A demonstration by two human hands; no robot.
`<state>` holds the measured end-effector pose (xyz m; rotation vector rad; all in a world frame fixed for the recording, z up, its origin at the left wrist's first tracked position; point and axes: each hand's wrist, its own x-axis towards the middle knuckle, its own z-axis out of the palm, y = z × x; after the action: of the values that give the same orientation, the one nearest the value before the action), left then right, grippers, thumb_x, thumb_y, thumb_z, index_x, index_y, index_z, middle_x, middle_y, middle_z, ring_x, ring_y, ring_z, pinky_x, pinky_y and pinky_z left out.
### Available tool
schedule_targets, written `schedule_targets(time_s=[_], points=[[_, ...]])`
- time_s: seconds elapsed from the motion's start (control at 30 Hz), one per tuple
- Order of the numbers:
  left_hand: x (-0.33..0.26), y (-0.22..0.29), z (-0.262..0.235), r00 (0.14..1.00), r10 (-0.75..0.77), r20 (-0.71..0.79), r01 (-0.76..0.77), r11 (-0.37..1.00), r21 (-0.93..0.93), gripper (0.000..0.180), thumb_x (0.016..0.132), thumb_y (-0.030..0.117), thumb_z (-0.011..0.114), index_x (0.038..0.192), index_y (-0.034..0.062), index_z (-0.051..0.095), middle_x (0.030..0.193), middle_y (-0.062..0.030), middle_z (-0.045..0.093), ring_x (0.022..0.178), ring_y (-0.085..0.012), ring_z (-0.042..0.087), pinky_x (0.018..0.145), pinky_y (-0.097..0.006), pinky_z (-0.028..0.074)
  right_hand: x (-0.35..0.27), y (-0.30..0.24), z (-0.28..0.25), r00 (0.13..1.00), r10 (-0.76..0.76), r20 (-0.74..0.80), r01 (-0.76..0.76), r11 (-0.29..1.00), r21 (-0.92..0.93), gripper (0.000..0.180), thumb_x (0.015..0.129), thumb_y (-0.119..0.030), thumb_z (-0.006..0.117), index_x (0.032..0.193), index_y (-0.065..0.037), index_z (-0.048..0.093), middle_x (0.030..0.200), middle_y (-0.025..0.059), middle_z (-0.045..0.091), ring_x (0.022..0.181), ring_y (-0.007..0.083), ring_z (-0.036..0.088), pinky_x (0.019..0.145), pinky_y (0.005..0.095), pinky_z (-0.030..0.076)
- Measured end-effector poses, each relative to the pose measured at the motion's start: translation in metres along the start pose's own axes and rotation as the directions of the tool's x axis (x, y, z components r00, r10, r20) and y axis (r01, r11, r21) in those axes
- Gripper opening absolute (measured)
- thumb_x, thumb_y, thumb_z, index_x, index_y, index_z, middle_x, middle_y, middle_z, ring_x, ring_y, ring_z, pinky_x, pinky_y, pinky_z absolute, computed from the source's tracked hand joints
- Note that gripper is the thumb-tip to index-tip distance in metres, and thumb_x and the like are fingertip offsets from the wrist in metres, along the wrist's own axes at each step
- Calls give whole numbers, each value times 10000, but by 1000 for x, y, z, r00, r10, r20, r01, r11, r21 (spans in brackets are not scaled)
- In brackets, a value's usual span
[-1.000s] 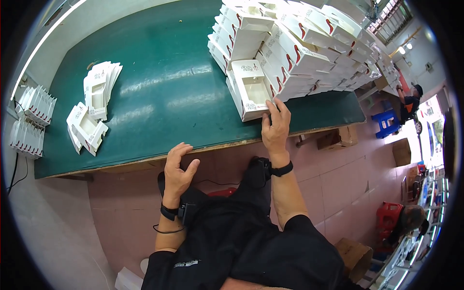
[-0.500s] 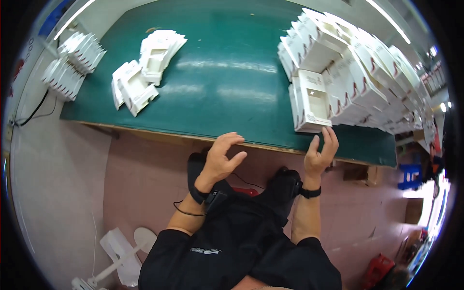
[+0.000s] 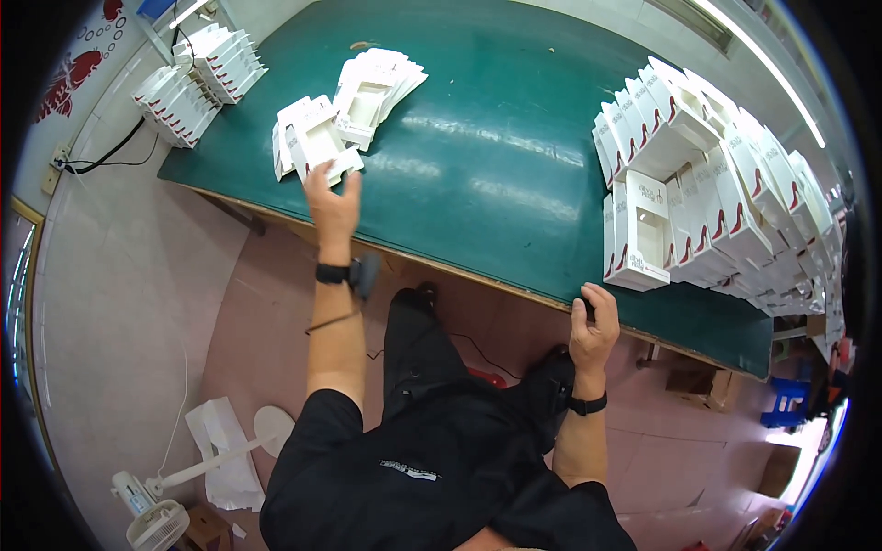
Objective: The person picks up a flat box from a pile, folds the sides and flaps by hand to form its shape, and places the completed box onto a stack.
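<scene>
My left hand (image 3: 333, 204) reaches over the front edge of the table, its fingertips at the near end of a flat white window carton (image 3: 319, 142). Its thumb stands apart from the fingers, and it does not grip the carton. Behind that carton lies a fanned pile of similar flat cartons (image 3: 372, 90). My right hand (image 3: 593, 332) is at the table's front edge, fingers slightly bent and thumb apart, with nothing seen in it. Closest to it is a formed white window box (image 3: 649, 231), standing at the front of many packed boxes with red shoe-like prints.
The green table (image 3: 459, 197) spans the view. Rows of white boxes (image 3: 726, 207) crowd its right end. More white cartons (image 3: 175, 106) stand at the far left, near a black cable (image 3: 106, 163). A white fan (image 3: 156, 525) is on the floor at lower left.
My left hand has moved away to the left and forward, from the table's front edge to the flat cartons. My right hand has come away from the formed box. The view has shifted.
</scene>
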<state>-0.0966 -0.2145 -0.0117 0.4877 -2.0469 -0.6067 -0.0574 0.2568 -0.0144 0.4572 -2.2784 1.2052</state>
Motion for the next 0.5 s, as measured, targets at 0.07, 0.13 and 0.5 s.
schedule_targets(time_s=[0.07,0.13,0.5], points=[[21,-41,1,995,19,-96,-9,995,104,552,873,319,819,1282,-5,639,1300,-223,630,1157,-362,621,996,-440,509,0,0,-1,1000,15,-4,-15,1000,3,200,874,2,730,1073,-6,720,1144,160,716,1050,331,689,928,396,550],[35,-66,1,972,-223,-72,232,959,161,659,854,357,819,1332,-31,584,1351,-266,573,1224,-419,584,1062,-476,470,0,1,-1,1000,7,2,-7,1000,-16,198,874,-4,733,1071,-5,721,1141,161,717,1050,334,689,928,398,551],[59,-108,19,926,-377,9,376,924,66,797,829,288,860,1430,-64,473,1262,-248,640,1143,-343,657,991,-417,527,1,3,4,999,-32,6,32,997,-68,195,876,-5,733,1070,2,720,1134,160,721,1045,327,691,941,395,544]])
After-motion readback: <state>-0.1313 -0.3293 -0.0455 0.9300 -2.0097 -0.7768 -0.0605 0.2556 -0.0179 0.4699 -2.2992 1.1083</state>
